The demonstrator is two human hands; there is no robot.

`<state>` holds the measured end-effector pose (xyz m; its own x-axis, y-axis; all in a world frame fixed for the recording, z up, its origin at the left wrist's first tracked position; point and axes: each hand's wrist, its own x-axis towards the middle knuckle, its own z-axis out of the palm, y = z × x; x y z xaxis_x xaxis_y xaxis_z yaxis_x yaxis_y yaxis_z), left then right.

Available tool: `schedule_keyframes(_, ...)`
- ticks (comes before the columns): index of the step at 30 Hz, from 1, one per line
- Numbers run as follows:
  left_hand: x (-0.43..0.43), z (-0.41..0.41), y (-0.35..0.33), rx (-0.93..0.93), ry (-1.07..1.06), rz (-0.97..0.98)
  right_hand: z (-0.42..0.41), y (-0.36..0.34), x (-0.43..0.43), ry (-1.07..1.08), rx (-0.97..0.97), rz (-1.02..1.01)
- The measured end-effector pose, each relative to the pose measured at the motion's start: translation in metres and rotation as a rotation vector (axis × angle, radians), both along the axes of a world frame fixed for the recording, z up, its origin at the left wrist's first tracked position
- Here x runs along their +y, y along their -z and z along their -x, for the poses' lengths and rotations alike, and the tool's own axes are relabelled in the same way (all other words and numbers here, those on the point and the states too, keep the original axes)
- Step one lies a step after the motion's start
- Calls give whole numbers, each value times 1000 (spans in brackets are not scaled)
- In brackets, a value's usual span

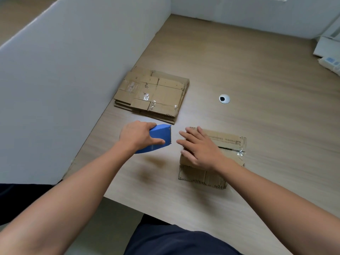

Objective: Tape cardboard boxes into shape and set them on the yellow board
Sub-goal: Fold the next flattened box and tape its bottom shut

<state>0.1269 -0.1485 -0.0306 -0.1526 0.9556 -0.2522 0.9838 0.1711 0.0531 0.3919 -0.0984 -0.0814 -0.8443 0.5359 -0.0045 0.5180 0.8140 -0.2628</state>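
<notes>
Head view: left hand (pixel 137 136), grip curled round a blue plastic tape dispenser (pixel 159 135); right hand (pixel 199 149), fingers spread, pressing a folded brown cardboard box (pixel 226 144) on the near tabletop (pixel 257 80). Flat box stack (pixel 152 93) far left. Taping in hand; next, likely lay tape across the seam. Yellow board unseen.

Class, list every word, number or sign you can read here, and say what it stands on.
"ch": on the flattened cardboard stack; the rest is unreadable.
Printed line and square code on the cardboard box under the right hand: too blurred to read.
</notes>
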Motion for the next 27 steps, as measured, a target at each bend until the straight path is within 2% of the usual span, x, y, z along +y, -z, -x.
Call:
schedule_keyframes(6, 0, -4, -2, -15, -28, -43, 7, 10, -6, 70, -10, -119)
schedule_keyframes(11, -2, -10, -2, -37, -27, -55, 13, 2, -5, 77, -90, -5)
schedule_keyframes(15, -3, -14, -5, -49, -23, -54, 1, -8, -7, 113, 120, 48)
schedule_keyframes(17, -3, -14, -6, -67, -34, -55, -8, -13, -9, 207, 233, 3)
schedule_keyframes(19, -4, -13, -7, -78, -40, -60, -20, -17, -13, 333, 256, -12)
schedule_keyframes(22, -6, -15, -10, -89, -42, -70, -48, -17, -20, 437, 176, 18)
schedule_keyframes(27, -7, -21, -17, -92, -53, -64, -75, -2, -32, 386, -142, 21)
